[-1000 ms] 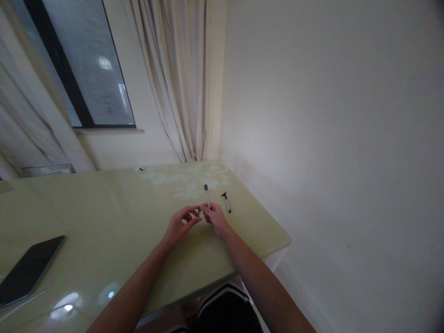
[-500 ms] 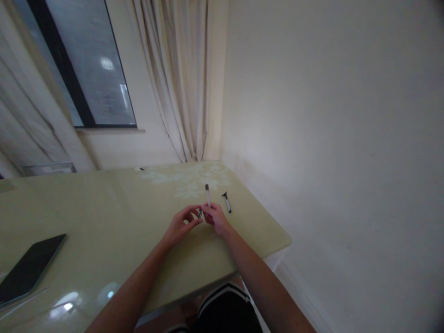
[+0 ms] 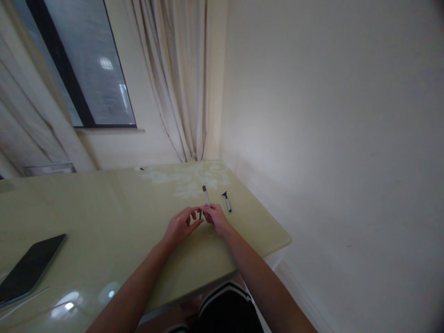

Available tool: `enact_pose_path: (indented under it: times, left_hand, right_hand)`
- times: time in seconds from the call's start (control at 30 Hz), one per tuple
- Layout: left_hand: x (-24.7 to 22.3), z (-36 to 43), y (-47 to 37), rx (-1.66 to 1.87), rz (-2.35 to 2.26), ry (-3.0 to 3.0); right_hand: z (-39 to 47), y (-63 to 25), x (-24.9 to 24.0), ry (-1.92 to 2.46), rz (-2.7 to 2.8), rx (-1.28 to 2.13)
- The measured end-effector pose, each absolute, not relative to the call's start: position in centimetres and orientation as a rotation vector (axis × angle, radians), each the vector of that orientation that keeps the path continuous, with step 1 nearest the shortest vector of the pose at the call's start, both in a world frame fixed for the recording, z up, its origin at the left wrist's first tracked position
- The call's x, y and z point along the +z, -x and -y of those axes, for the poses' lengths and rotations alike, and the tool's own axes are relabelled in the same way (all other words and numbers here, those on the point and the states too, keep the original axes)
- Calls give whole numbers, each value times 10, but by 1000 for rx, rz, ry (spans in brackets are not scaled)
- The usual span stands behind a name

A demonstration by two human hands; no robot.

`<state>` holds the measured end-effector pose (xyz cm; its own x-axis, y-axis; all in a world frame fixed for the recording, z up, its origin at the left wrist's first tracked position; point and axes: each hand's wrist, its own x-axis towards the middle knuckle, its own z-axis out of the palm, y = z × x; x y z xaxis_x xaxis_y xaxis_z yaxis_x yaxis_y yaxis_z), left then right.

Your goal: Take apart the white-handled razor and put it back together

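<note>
Close together above the pale table (image 3: 138, 222), my two hands meet near its right end. My right hand (image 3: 215, 217) is closed around a slim white stick with a dark head (image 3: 204, 190), shaped like a toothbrush and pointing away from me. Between the thumb and fingers of my left hand (image 3: 182, 225) is a small dark narrow piece (image 3: 200, 214); its kind is too small to tell, and its upper end is beside the right fingertips. To the right of my hands lies a razor (image 3: 226, 202) with a black head and a grey-and-black handle.
A dark flat tablet-like slab (image 3: 29, 268) lies at the table's left. Near the back edge is a small black item (image 3: 141, 169). A wall (image 3: 329, 162) borders the right side; curtains (image 3: 180, 83) and a window (image 3: 93, 64) stand behind.
The dark head of the white stick has tipped slightly left and looks turned. The small dark piece in my left hand stands more upright. The razor has stayed in place.
</note>
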<state>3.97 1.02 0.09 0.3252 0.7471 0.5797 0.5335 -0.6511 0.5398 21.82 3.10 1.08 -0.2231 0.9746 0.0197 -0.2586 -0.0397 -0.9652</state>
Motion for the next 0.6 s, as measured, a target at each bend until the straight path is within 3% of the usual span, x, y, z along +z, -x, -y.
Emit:
enact_pose_path:
  times: [0.6]
  left_hand:
    - [3,-10,-38,1125,-1215,-2456]
  right_hand:
    - [-31,-218,8,979,1332,1364]
